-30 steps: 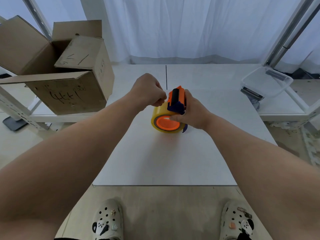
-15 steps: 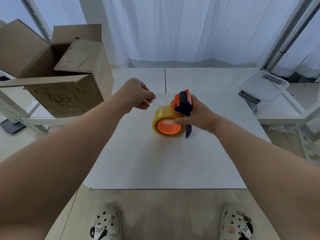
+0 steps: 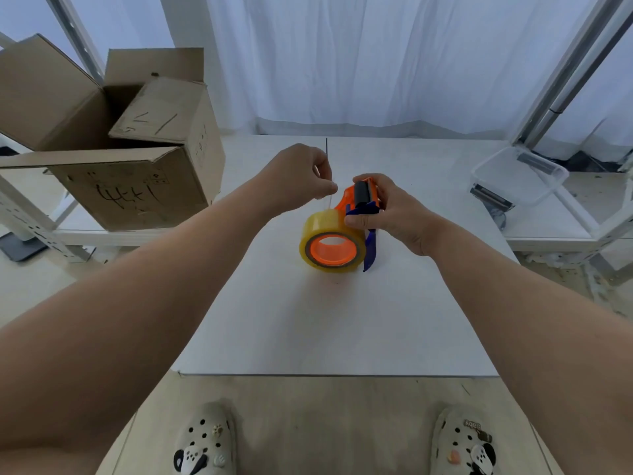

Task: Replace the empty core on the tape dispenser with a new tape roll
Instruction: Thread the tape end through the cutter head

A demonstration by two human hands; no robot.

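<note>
An orange and blue tape dispenser stands on the white table, with a yellowish tape roll seated on its orange hub. My right hand grips the dispenser's frame from the right, thumb on the roll's side. My left hand is raised just left of the dispenser and pinches the free end of the clear tape, which runs as a thin strip down to the roll.
An open cardboard box sits on a low shelf at the left. A clear plastic container rests on the shelf at the right. White curtains hang behind the table. My feet show at the table's near edge.
My left hand has pulled the tape end away from the roll, first leftward, then upward toward the dispenser's head. My right hand has kept hold of the dispenser.
</note>
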